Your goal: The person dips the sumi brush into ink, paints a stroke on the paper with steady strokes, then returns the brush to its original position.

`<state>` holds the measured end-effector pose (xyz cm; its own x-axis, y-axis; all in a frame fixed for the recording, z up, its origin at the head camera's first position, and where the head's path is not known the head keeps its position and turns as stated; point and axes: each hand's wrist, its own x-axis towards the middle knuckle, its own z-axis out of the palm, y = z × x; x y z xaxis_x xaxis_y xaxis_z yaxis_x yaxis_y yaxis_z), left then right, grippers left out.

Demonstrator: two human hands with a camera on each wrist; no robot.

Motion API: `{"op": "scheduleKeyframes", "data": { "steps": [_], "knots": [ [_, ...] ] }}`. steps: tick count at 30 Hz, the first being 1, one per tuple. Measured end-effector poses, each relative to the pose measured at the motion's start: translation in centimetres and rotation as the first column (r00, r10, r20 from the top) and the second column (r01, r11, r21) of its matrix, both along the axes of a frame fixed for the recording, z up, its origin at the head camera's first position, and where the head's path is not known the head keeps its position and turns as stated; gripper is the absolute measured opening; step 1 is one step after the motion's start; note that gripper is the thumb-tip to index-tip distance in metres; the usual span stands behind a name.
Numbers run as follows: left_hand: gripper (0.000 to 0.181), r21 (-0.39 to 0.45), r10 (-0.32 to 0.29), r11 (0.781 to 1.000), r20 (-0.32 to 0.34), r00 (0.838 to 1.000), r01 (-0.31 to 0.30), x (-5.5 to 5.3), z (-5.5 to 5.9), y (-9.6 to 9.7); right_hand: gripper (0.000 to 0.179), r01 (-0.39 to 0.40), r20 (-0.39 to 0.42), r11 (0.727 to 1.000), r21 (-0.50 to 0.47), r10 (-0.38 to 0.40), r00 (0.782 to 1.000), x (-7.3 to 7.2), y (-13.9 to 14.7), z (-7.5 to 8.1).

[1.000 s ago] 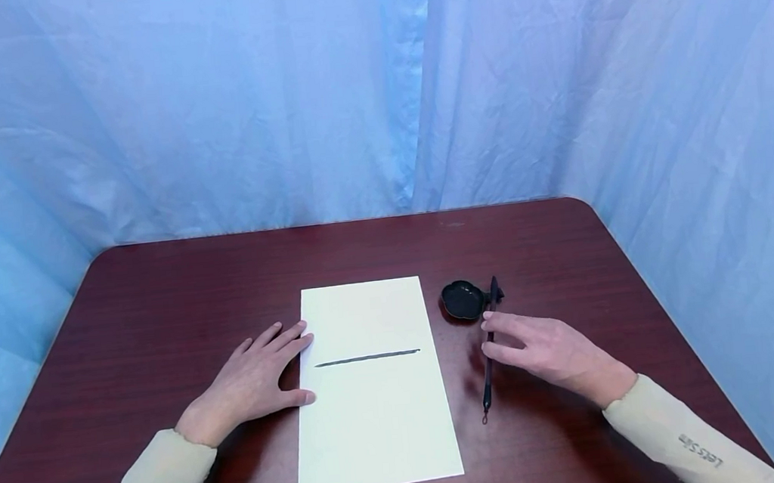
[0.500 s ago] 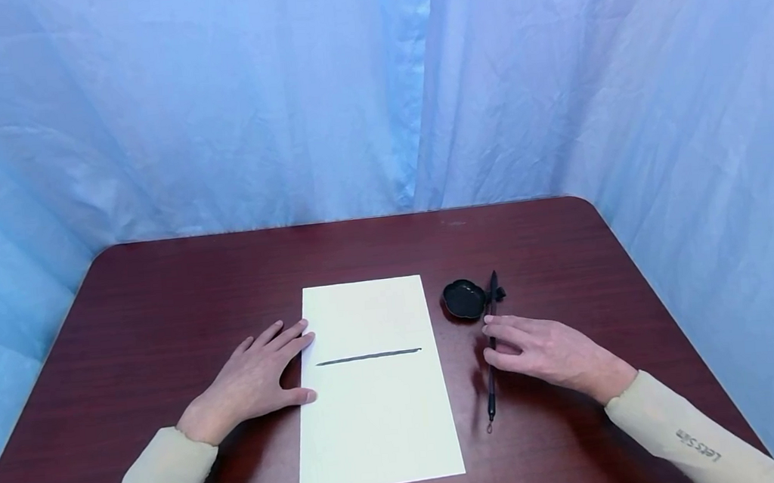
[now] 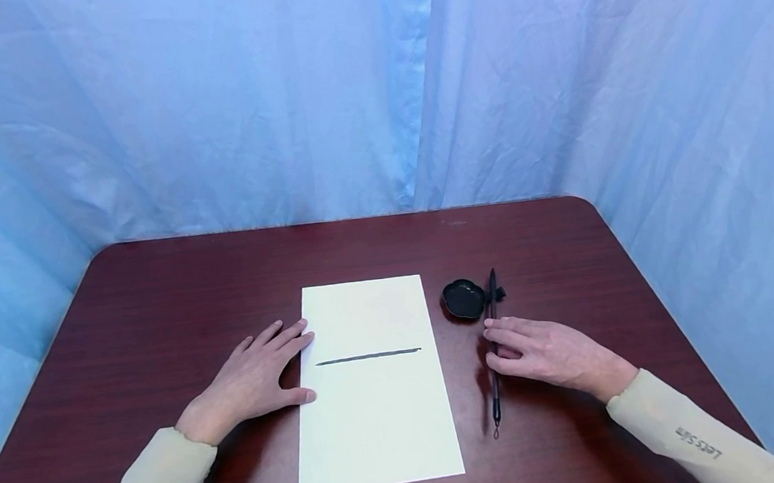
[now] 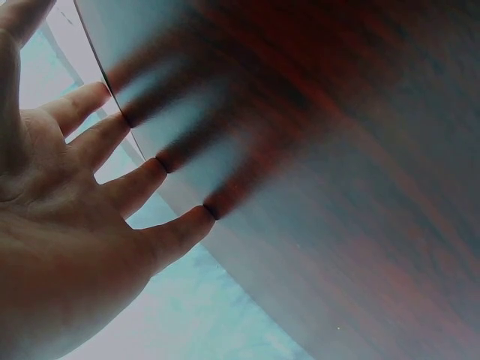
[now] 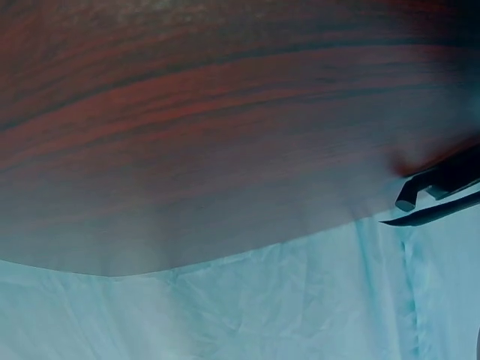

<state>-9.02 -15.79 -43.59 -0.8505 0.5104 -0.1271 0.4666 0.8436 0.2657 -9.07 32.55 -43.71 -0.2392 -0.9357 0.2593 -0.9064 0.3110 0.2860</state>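
A white sheet of paper [image 3: 382,439] with one black horizontal stroke [image 3: 369,357] lies on the dark red table. My left hand [image 3: 244,385] rests with fingers spread, its index fingertip and thumb on the paper's left edge. In the left wrist view the fingertips touch the tabletop. To the right of the paper, my right hand [image 3: 549,354] pinches a dark writing brush [image 3: 496,392] by the handle, bristles pointing away from me. The brush crosses the stub of a black flower-shaped ink dish [image 3: 463,299]; whether they touch I cannot tell. Bristles [image 5: 420,217] show in the right wrist view.
The wooden table [image 3: 179,288] reaches back to pale blue curtains [image 3: 247,108], which hang behind it and on both sides. The ink dish stands just beyond the right hand, close to the paper's upper right edge.
The brush has turned slightly: its looped end has shifted right and toward me, and its tip a little farther away. My right fingers have shifted slightly along. My left hand stays put.
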Motion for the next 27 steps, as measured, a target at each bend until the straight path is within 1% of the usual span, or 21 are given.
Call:
{"op": "scheduleKeyframes", "data": {
  "steps": [4,7,12,17,27],
  "knots": [
    [0.085,-0.002,0.0,1.0,-0.003,1.0,0.0,0.1,0.0,-0.1,0.051,-0.026,0.004,1.0,-0.003,0.026,1.0,-0.1,-0.1,-0.2],
    [0.086,-0.01,0.001,1.0,-0.001,1.0,-0.001,0.1,-0.1,0.0,0.051,-0.029,0.006,1.0,0.0,0.029,1.0,-0.2,0.0,-0.2],
    [0.087,-0.025,0.007,1.0,0.016,1.0,-0.006,0.0,0.0,0.1,0.055,-0.017,0.018,1.0,0.022,0.017,1.0,-0.4,0.4,-0.4],
    [0.088,-0.026,0.013,1.0,0.032,0.999,-0.012,-0.3,0.2,0.5,0.056,-0.014,0.028,1.0,0.009,0.014,1.0,-0.4,0.9,-0.8],
    [0.086,-0.002,0.004,1.0,0.011,1.0,-0.004,-0.6,0.4,1.1,0.06,0.02,0.051,1.0,0.017,-0.021,0.998,-0.3,1.4,-1.4]
  ]
}}
